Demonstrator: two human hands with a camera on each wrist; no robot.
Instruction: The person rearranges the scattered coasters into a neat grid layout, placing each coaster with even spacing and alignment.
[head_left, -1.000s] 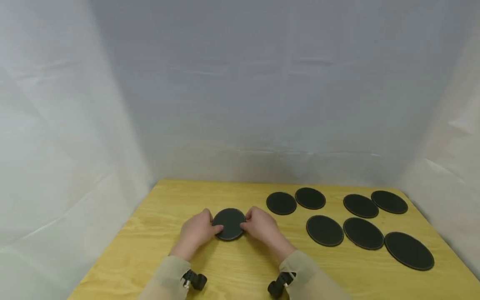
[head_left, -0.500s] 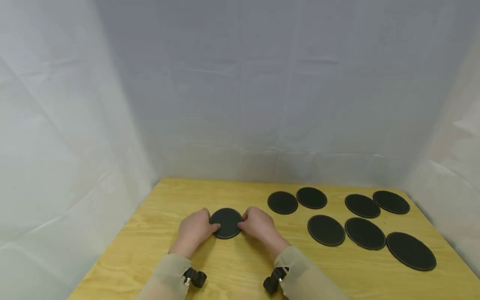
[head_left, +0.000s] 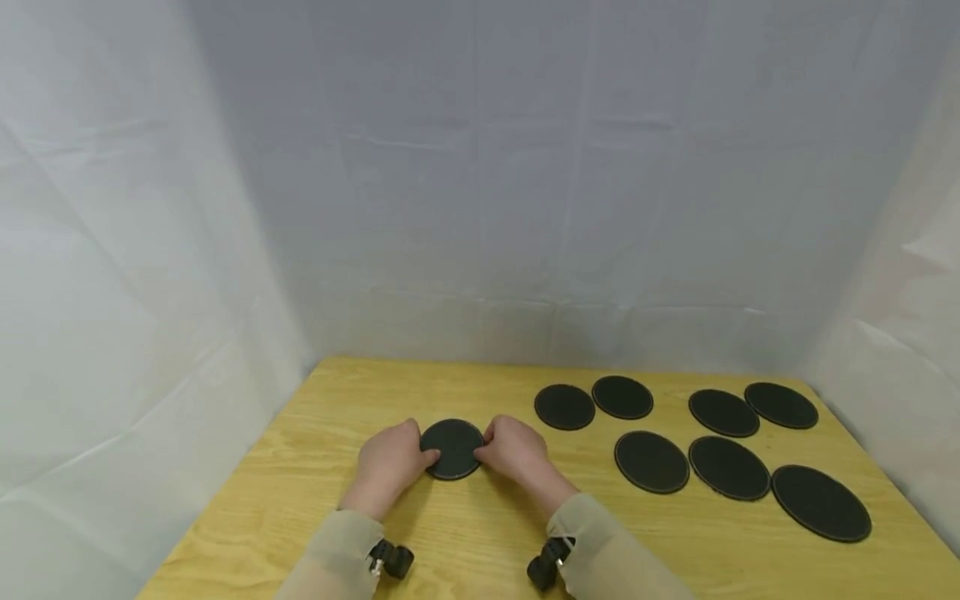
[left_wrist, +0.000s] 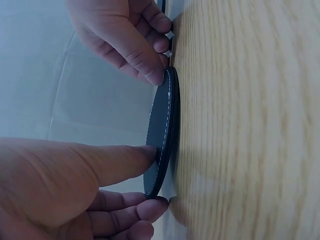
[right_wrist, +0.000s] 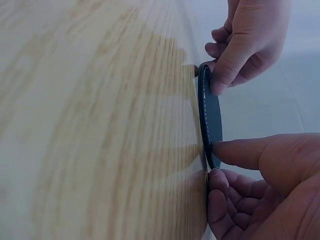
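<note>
The round black coaster (head_left: pixel 452 448) lies flat on the pale wooden table (head_left: pixel 465 533), left of centre. My left hand (head_left: pixel 386 462) pinches its left edge and my right hand (head_left: pixel 516 451) its right edge, thumbs on top. Seven more black coasters (head_left: pixel 651 461) lie spread to my right. White sheeting (head_left: pixel 487 183) walls the table on three sides.

Round blk coaster (head_left: pixel 452 448), flat on table (head_left: pixel 315 483)
</note>
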